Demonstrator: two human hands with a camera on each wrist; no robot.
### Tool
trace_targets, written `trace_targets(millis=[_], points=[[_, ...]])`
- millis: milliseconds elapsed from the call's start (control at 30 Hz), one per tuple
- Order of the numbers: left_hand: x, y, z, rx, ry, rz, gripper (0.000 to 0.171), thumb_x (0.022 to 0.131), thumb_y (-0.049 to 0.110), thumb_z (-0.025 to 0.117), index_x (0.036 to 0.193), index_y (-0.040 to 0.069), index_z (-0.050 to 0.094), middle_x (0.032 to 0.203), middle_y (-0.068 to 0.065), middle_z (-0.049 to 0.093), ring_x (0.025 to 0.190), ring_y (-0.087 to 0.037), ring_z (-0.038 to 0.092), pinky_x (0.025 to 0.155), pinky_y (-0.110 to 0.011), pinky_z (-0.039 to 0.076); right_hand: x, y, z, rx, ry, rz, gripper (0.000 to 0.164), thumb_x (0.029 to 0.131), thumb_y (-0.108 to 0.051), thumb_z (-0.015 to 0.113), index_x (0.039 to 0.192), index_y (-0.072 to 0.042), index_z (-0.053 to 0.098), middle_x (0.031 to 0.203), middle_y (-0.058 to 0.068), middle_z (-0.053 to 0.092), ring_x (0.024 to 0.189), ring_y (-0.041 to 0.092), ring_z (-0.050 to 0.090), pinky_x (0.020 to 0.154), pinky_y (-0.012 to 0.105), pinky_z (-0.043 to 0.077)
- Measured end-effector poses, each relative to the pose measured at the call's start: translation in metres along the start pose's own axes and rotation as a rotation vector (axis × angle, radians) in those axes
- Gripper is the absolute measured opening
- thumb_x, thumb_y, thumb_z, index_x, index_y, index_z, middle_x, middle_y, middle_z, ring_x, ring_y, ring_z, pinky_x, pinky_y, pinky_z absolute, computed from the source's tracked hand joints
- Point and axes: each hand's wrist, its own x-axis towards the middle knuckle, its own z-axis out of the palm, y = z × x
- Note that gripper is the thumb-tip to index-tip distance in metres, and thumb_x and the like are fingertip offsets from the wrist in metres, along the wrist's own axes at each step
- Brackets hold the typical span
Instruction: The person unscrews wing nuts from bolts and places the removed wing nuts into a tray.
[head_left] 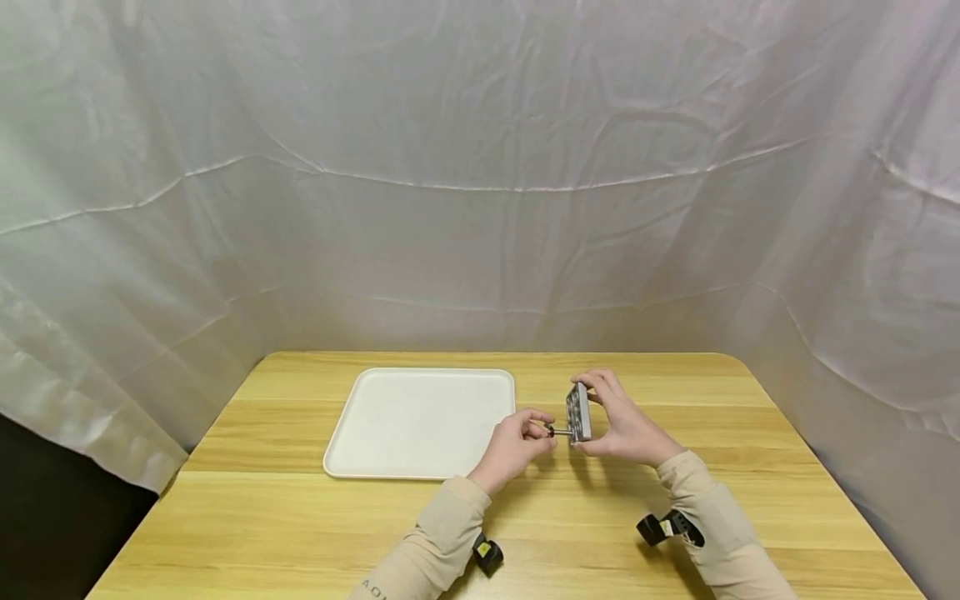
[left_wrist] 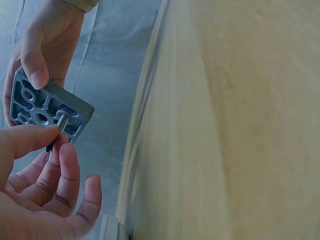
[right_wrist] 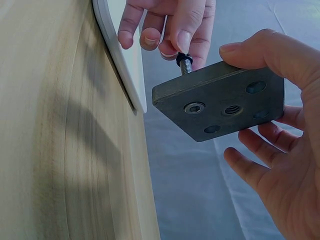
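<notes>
My right hand holds a grey metal plate by its edges above the table, tilted nearly upright. The right wrist view shows its flat face with several round holes; the left wrist view shows its ribbed face. Through one hole runs a bolt; its socket head is seated in the flat face. The threaded shank juts from the ribbed side. At the shank's free end, my left hand pinches a small black nut between thumb and finger. Fingers partly hide that nut.
A white rectangular tray lies on the wooden table, left of the plate and partly behind the left hand. Pale curtains hang behind the table and along its sides. Both wrists wear black camera straps.
</notes>
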Motion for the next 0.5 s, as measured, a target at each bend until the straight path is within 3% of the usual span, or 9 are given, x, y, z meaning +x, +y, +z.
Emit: trace_targets(millis=[267,500], points=[[0.0007,-0.0005,0.0004,0.000,0.007,0.009,0.034,0.082,0.005,0.073,0.114,0.000,0.065,0.084,-0.009,0.070,0.068,-0.006,0.057,0.063,-0.020,0.047,0.0002,-0.0027,-0.0002,-0.005,0.005,0.001,0.094,0.058,0.002,0.088,0.137,-0.001,0.038,0.131,0.019,0.038,0.118,0.033,0.050,0.102,0.046,0.046],[0.0012,-0.0020,0.0005,0.013,0.012,0.013,0.030,0.085,0.011,0.072,0.113,0.000,0.067,0.091,-0.008,0.069,0.074,-0.006,0.059,0.068,-0.019,0.050,0.0003,-0.0037,-0.0009,-0.008,0.008,-0.006,0.093,0.058,0.002,0.088,0.137,0.000,0.038,0.131,0.020,0.037,0.118,0.033,0.050,0.102,0.046,0.046]])
